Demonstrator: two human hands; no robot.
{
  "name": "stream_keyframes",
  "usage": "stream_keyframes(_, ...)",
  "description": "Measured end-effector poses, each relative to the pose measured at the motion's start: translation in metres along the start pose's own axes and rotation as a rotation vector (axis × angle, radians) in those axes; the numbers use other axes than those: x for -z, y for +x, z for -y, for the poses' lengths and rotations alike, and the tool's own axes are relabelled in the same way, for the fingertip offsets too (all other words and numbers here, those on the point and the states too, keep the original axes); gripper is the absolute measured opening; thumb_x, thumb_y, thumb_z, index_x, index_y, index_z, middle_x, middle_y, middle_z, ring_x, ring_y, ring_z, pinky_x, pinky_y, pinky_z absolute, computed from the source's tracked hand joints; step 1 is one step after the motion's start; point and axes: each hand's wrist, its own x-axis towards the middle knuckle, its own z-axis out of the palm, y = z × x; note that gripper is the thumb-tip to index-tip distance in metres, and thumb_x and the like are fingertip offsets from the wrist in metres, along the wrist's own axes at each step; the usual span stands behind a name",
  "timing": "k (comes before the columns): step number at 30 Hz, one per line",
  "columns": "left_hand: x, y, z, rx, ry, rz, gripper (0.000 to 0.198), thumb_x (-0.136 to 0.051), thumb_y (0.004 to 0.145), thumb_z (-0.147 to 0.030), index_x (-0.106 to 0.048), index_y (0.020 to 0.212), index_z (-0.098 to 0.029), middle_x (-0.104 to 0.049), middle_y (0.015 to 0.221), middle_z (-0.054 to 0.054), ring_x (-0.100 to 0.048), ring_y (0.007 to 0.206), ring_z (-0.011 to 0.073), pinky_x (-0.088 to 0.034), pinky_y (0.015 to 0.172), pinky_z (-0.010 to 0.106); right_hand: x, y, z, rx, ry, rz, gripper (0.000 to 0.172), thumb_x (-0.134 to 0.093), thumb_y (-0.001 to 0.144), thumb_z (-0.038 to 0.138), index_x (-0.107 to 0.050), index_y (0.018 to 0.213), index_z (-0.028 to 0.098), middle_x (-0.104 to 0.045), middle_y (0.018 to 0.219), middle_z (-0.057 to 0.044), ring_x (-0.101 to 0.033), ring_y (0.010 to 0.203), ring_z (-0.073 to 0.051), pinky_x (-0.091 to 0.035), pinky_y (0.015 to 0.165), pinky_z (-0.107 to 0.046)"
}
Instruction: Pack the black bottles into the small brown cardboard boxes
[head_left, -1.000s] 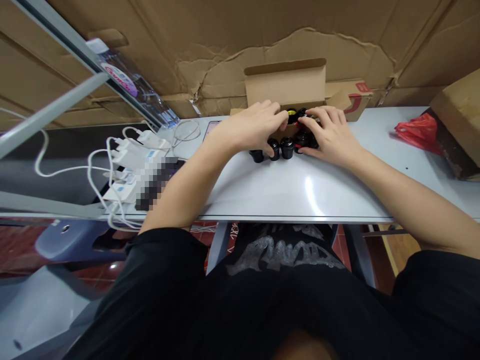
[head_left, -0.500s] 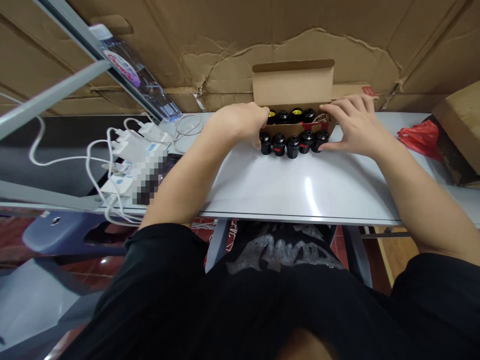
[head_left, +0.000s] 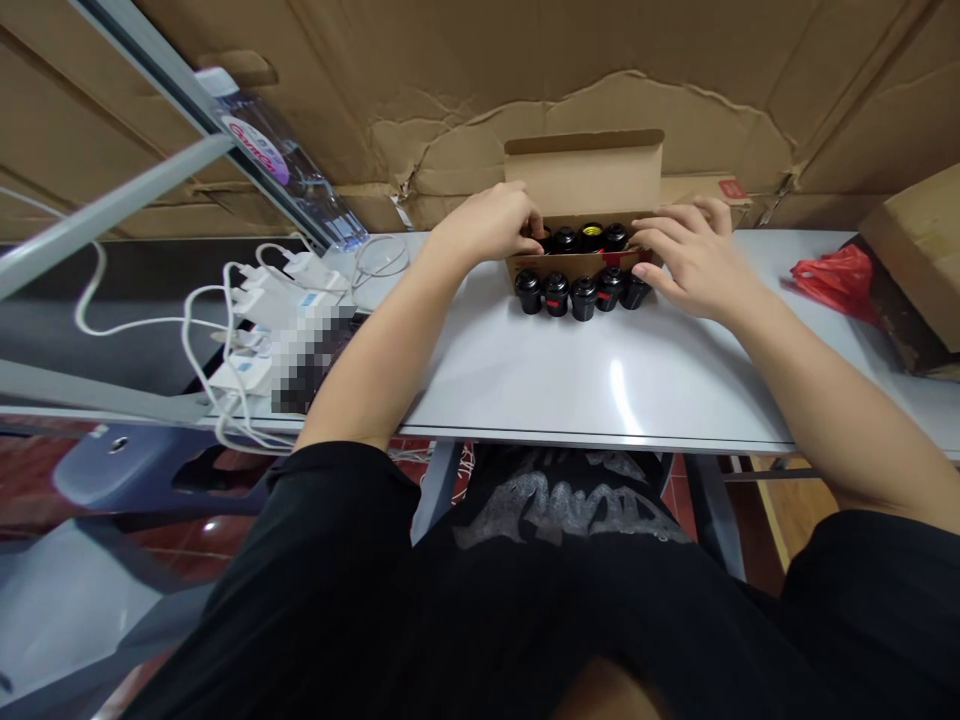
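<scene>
An opened cardboard box (head_left: 583, 267) with its lid raised stands at the back of the white table, holding a row of black capped canisters (head_left: 566, 240), some showing yellow on top. In front of it stands a row of similar black canisters (head_left: 583, 298), a few with red marks. My left hand (head_left: 495, 222) is at the box's left end, its thumb and fingers closed on the leftmost canister inside, which they partly hide. At the right end, my right hand (head_left: 694, 258) has its fingers spread over the box edge, its thumb near the rightmost front canister.
White chargers and cables (head_left: 262, 320) crowd the table's left side, beside a dark, partly pixelated object (head_left: 322, 365). A water bottle (head_left: 289, 170) leans behind the metal frame (head_left: 161, 75). To the right lie a red plastic bag (head_left: 836, 280) and another cardboard box (head_left: 919, 255).
My left hand has shifted from the box's left front corner up to the leftmost canister inside. My right thumb has lifted off the table surface beside the rightmost front canister. The view has shifted slightly.
</scene>
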Motion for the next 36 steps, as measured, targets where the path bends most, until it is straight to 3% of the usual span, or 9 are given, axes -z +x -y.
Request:
stream_keyframes(5, -0.002, 0.001, 0.011, -0.064, -0.056, -0.060, 0.022, -0.086, 0.096, -0.053, -0.095, 0.109, -0.037, -0.084, 0.122, 0.012, -0.075, 0.135, 0.0425, -0.059, 0.107, 0.055, -0.014, 0.006, 0.010, -0.016, -0.001, -0.025, 0.086, -0.019, 0.133, 0.078, -0.074, 0.179, 0.031, -0.072, 0.189, -0.018, -0.056, 0.179, -0.055, -0.026, 0.149, -0.086)
stream_keyframes(10, 0.020, -0.005, 0.014, -0.127, -0.330, -0.240, 0.032, -0.091, 0.096, -0.071, -0.085, 0.101, -0.039, -0.083, 0.095, 0.003, -0.061, 0.113, 0.0317, -0.054, 0.112, 0.058, -0.008, 0.004, 0.023, -0.077, -0.072, 0.000, 0.080, -0.033, 0.131, 0.075, -0.062, 0.193, 0.034, -0.071, 0.187, -0.021, -0.058, 0.174, -0.060, -0.034, 0.145, -0.086)
stream_keyframes(13, 0.027, -0.013, -0.011, -0.154, -0.635, -0.311, 0.050, -0.102, 0.082, -0.071, -0.068, 0.086, -0.035, -0.079, 0.084, 0.000, -0.060, 0.094, 0.0247, -0.054, 0.095, 0.055, 0.002, 0.001, 0.033, -0.107, -0.120, -0.002, 0.090, -0.049, 0.126, 0.078, -0.050, 0.203, 0.031, -0.070, 0.187, -0.025, -0.062, 0.168, -0.065, -0.040, 0.138, -0.088)
stream_keyframes(16, 0.024, -0.024, -0.050, -0.266, -0.978, -0.310, 0.051, -0.101, 0.079, -0.060, -0.059, 0.085, -0.032, -0.079, 0.095, 0.005, -0.079, 0.096, 0.0283, -0.060, 0.097, 0.060, 0.011, -0.003, 0.043, -0.135, -0.104, -0.025, 0.096, -0.055, 0.122, 0.082, -0.046, 0.206, 0.036, -0.077, 0.179, -0.022, -0.065, 0.162, -0.067, -0.044, 0.131, -0.091)
stream_keyframes(20, 0.012, -0.034, -0.080, -0.327, -0.887, -0.160, 0.044, -0.093, 0.098, -0.058, -0.061, 0.107, -0.030, -0.083, 0.114, 0.007, -0.084, 0.103, 0.0254, -0.067, 0.098, 0.052, 0.020, -0.009, 0.051, -0.153, -0.026, -0.029, 0.078, -0.053, 0.126, 0.074, -0.059, 0.197, 0.042, -0.088, 0.157, -0.019, -0.077, 0.143, -0.061, -0.048, 0.129, -0.090)
stream_keyframes(24, -0.002, -0.027, -0.065, -0.395, -0.727, -0.044, 0.071, -0.096, 0.099, -0.070, -0.068, 0.150, -0.030, -0.087, 0.152, 0.018, -0.087, 0.144, 0.0386, -0.072, 0.122, 0.058, 0.034, -0.010, 0.043, -0.112, 0.029, -0.018, 0.068, -0.067, 0.121, 0.067, -0.072, 0.183, 0.039, -0.090, 0.147, -0.019, -0.078, 0.135, -0.057, -0.059, 0.121, -0.081)
stream_keyframes(29, -0.033, -0.011, -0.042, -0.371, -0.315, -0.069, 0.129, -0.117, 0.071, -0.069, -0.064, 0.184, -0.037, -0.049, 0.208, 0.021, -0.036, 0.197, 0.0608, -0.039, 0.160, 0.081, 0.055, -0.008, 0.022, 0.052, 0.169, 0.000, 0.039, -0.075, 0.113, 0.054, -0.091, 0.143, 0.035, -0.090, 0.117, -0.015, -0.078, 0.123, -0.049, -0.066, 0.108, -0.067)
stream_keyframes(32, -0.048, -0.009, -0.042, -0.352, -0.217, -0.039, 0.132, -0.113, 0.077, -0.072, -0.059, 0.191, -0.035, -0.040, 0.213, 0.023, -0.029, 0.198, 0.0635, -0.028, 0.161, 0.087, 0.056, -0.008, 0.014, 0.127, 0.204, 0.098, 0.028, -0.079, 0.112, 0.054, -0.093, 0.128, 0.036, -0.088, 0.105, -0.011, -0.079, 0.114, -0.046, -0.065, 0.098, -0.060)
stream_keyframes(36, -0.045, -0.012, -0.047, -0.352, -0.207, -0.037, 0.115, -0.100, 0.091, -0.078, -0.061, 0.189, -0.033, -0.052, 0.205, 0.023, -0.040, 0.192, 0.0574, -0.034, 0.161, 0.078, 0.047, -0.010, 0.011, 0.192, 0.125, 0.241, 0.026, -0.085, 0.110, 0.056, -0.092, 0.113, 0.031, -0.085, 0.098, -0.012, -0.078, 0.102, -0.045, -0.062, 0.093, -0.058)
